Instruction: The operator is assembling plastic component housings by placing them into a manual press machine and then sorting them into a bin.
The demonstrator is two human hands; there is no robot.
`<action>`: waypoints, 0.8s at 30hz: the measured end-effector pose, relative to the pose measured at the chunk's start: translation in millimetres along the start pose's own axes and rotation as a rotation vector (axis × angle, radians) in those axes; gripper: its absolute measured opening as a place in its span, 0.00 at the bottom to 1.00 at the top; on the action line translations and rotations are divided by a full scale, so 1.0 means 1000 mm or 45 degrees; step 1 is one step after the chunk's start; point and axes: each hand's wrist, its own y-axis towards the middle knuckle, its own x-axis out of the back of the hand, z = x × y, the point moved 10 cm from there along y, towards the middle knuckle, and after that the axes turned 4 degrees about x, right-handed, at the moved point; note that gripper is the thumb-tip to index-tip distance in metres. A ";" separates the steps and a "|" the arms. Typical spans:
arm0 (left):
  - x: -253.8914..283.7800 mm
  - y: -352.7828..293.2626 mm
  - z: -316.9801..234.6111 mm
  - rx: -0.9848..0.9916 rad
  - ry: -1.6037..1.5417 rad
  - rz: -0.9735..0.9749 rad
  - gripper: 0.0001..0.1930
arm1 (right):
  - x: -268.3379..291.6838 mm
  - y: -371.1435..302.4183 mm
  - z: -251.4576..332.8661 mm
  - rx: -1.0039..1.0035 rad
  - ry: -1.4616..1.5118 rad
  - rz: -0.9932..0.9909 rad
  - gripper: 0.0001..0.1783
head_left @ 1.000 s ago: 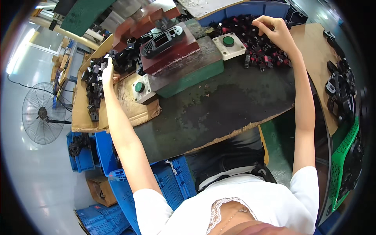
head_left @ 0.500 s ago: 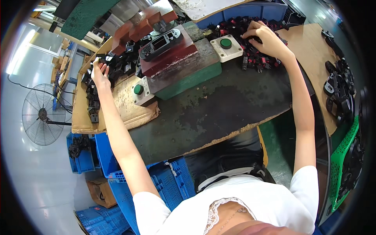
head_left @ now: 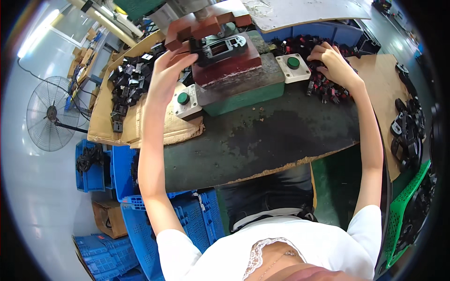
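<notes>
My left hand (head_left: 166,75) is at the left end of a black and grey oblong plastic housing (head_left: 236,43), its fingers closed on a small black plastic part (head_left: 196,47). Beneath the housing is a dark red fixture block (head_left: 227,73) on a green press base (head_left: 248,98). Just above hang the reddish-brown blocks of the press head (head_left: 199,29). My right hand (head_left: 333,65) reaches into a heap of small black and red parts (head_left: 323,89) with its fingers curled. What its fingertips hold, if anything, is hidden.
Green push buttons on white boxes, left (head_left: 183,98) and right (head_left: 293,63), flank the press base. A cardboard tray (head_left: 104,133) holds several black parts (head_left: 129,79) at the left. Black housings (head_left: 407,126) lie on cardboard at the right, near a green basket (head_left: 398,210).
My left hand has moved right from the black parts in the cardboard tray to the housing on the fixture. My right hand stays in the red and black heap. The view has shifted somewhat.
</notes>
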 end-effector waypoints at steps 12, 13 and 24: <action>-0.037 0.017 -0.020 -0.445 0.833 -0.176 0.21 | 0.012 0.014 0.001 0.100 0.411 -0.008 0.15; -0.043 0.015 -0.026 -0.497 0.893 -0.192 0.21 | 0.016 0.016 -0.004 0.065 0.588 -0.059 0.14; -0.052 -0.001 -0.040 -0.833 0.877 -0.193 0.18 | 0.039 0.089 0.065 0.212 0.851 -0.261 0.12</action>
